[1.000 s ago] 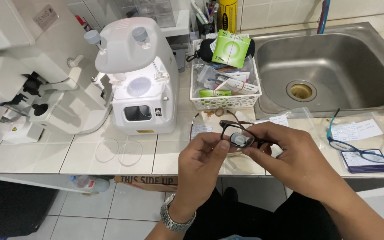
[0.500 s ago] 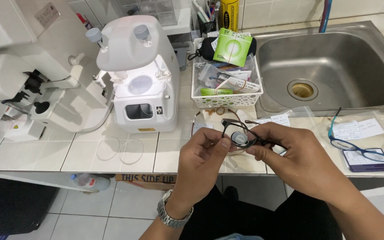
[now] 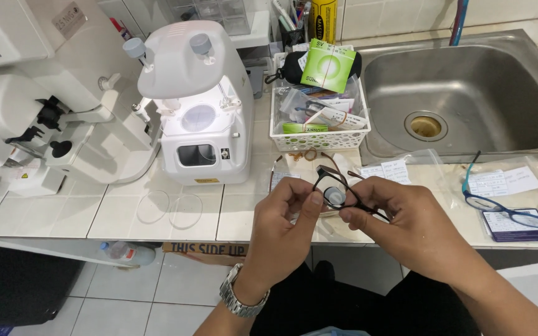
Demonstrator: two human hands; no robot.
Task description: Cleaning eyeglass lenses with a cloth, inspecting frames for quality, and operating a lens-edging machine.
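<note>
- A white tiled surface (image 3: 113,214) runs along a wall, with a steel sink (image 3: 462,93) set in at its far right corner.
- Over the near edge, the left hand (image 3: 281,224) and right hand (image 3: 406,227) both have their grip closed on a pair of dark-framed glasses (image 3: 337,193), fingertips pinching the frame around one lens.
- Behind them stands a white perforated basket (image 3: 319,134) full of packets; a white machine (image 3: 197,106) stands to its left.
- Blue-framed glasses (image 3: 505,208) lie near the right edge.
</note>
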